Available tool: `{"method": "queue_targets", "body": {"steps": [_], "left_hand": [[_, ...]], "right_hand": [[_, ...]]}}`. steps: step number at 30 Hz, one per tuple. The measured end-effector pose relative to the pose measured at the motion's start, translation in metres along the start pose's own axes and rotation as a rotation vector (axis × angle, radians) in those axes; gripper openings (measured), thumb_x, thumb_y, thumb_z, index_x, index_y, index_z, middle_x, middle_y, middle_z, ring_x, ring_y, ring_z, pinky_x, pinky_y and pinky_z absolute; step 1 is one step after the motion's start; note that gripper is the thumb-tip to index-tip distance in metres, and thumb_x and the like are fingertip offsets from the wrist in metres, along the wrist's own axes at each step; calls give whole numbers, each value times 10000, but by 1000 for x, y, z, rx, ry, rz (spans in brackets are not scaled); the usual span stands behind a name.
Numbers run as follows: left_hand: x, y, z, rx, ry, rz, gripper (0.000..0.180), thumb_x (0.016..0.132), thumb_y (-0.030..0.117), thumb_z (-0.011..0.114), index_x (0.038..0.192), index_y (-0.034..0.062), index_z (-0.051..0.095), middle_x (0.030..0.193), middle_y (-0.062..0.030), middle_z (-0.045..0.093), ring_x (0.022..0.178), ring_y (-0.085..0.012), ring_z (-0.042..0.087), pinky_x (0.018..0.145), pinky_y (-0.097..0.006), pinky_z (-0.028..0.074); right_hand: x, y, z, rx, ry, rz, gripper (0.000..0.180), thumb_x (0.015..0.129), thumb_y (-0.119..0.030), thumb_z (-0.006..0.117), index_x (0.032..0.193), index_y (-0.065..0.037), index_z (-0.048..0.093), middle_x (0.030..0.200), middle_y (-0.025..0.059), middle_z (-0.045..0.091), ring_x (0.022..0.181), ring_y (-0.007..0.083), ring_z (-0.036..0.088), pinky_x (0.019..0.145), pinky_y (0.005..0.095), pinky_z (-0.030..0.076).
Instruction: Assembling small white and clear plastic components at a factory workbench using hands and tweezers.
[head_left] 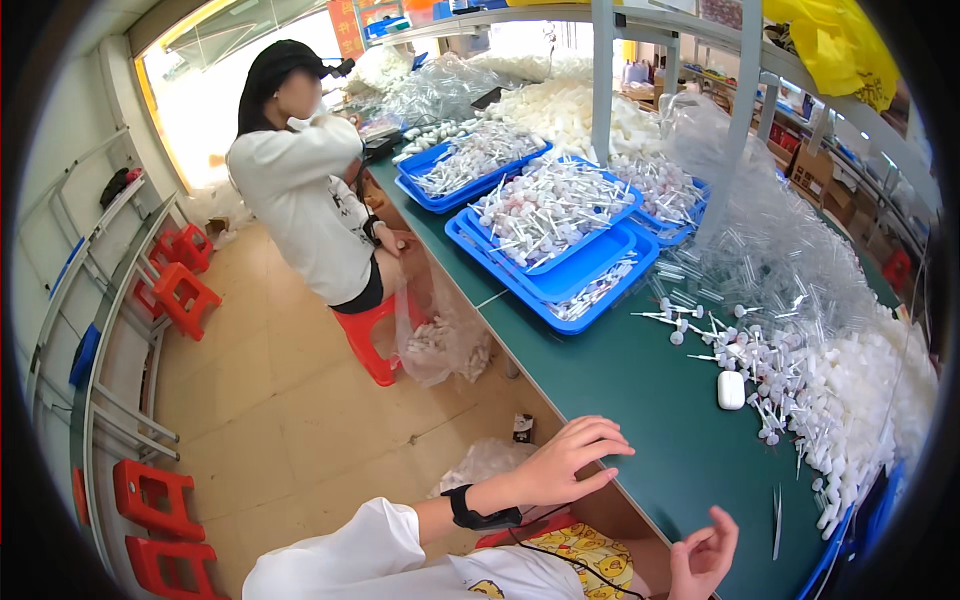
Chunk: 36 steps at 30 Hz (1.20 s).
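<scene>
- Your left hand point(570, 462) reaches out at the near edge of the tabletop point(650, 420), its fingers apart and slightly bent; a black band point(482, 510) circles the wrist.
- Your right hand point(705, 555) is near that same edge, close to your lap, with the fingers loosely curled and the thumb apart from them.
- The tweezers point(777, 522) lie on the green tabletop, just to the right of your right hand and apart from it, pointing away from you.
- Beyond them, you have small white-stemmed pieces point(770, 375) scattered on the tabletop, beside a heap of white parts point(850, 395) on your right.
- A rounded white case point(731, 390) sits at the near side of those scattered pieces.
- Farther off, a heap of clear tubes point(790, 270) spreads around a grey upright point(735, 130).
- Ahead of your left hand, a blue tray point(560, 318) holds a few stemmed pieces in its near part; another blue tray point(545, 265), piled high with them, overlaps it.
- To your left, a co-worker point(300, 215) in a white top sits on a red stool point(370, 350), next to a clear bag point(440, 350) containing pale pieces.
- 2 more red stools point(155, 500) stand near the left wall.
</scene>
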<state>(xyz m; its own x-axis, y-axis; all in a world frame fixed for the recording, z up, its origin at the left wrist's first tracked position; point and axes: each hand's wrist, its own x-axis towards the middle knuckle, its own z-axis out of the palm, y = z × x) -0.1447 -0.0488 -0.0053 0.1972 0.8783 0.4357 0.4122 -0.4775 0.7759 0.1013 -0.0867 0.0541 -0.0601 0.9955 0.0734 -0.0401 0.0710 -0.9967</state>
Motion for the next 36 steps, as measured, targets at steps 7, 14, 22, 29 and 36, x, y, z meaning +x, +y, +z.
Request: {"method": "queue_targets", "body": {"steps": [7, 14, 22, 29, 36], "left_hand": [[-10, -28, 31, 448, 119, 130, 446, 842, 349, 525, 1233, 137, 557, 1280, -48, 523, 1192, -237, 455, 1038, -424, 240], [-12, -84, 68, 751, 547, 428, 505, 811, 480, 425, 1196, 197, 589, 1212, -16, 568, 1118, -174, 489, 991, -383, 268], [-5, -90, 65, 748, 542, 411, 498, 806, 516, 404, 1088, 166, 620, 1144, -37, 585, 1082, -190, 480, 964, -388, 265], [-9, -93, 69, 710, 541, 433, 503, 814, 520, 400, 1077, 154, 622, 1151, -43, 583, 1097, -192, 470, 978, -388, 257], [-11, -83, 69, 684, 509, 402, 485, 819, 503, 412, 1077, 152, 624, 1154, -45, 581, 1098, -193, 469, 975, -396, 258]], "right_hand": [[10, 4, 16, -116, -38, -35, 359, 797, 40, 655, 1132, -28, 546, 732, -42, 420, 628, 32, 358, 584, 159, 292], [17, -12, 55, -320, -550, -72, 601, 837, -105, 645, 1384, -101, 397, 874, 53, 592, 653, 149, 531, 554, 251, 427], [36, -36, 10, -506, -18, 44, 524, 854, -108, 579, 1320, 40, 390, 584, 52, 542, 523, 121, 498, 520, 268, 403], [110, -65, -29, -1308, -277, -128, 277, 765, -200, 665, 978, -29, 622, 820, 137, 645, 782, 310, 607, 690, 412, 474], [204, -18, -108, -1518, -238, 30, 277, 671, -155, 719, 912, -35, 654, 715, 113, 632, 696, 273, 621, 641, 379, 485]]}}
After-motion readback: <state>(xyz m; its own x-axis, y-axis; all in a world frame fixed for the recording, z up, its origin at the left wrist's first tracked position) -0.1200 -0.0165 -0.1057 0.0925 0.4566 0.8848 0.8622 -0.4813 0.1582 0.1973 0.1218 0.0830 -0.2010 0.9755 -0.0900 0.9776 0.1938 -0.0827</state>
